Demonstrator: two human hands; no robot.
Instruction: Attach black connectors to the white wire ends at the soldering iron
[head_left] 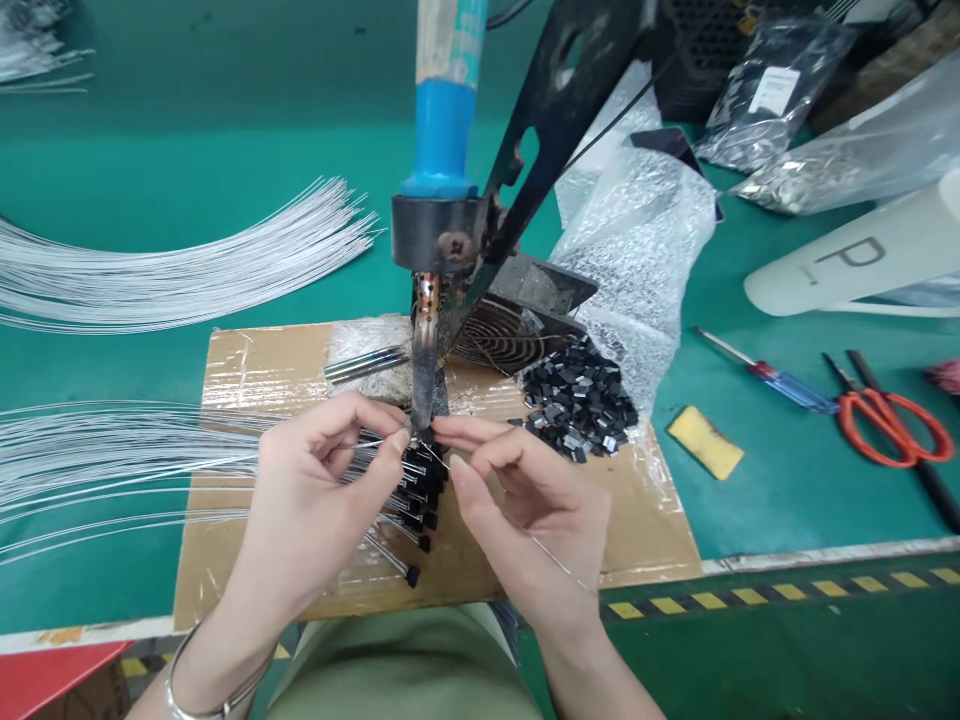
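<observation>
A soldering iron (pixel 444 140) with a blue handle hangs tip down in a black stand (pixel 536 110). Just beside its tip, my left hand (pixel 311 505) is closed, thumb and forefinger pinching the end of a thin white wire (pixel 366 443). The very end is hidden by the fingertips. My right hand (pixel 536 505) pinches a strand of thin silvery solder wire (pixel 559 562), which trails across the palm; its front end reaches the iron's tip. Under both hands lie white wires with black connectors (pixel 412 576) on their ends, partly covered by the left hand.
A cardboard sheet (pixel 645 530) covers the bench front. Loose black connectors (pixel 577 395) are heaped beside a fan (pixel 510 330). Bundled white wires (pixel 225 270) lie left. At right are a yellow sponge (pixel 705 442), a screwdriver (pixel 780 380), orange-handled scissors (pixel 892 425) and a white cup (pixel 847 255).
</observation>
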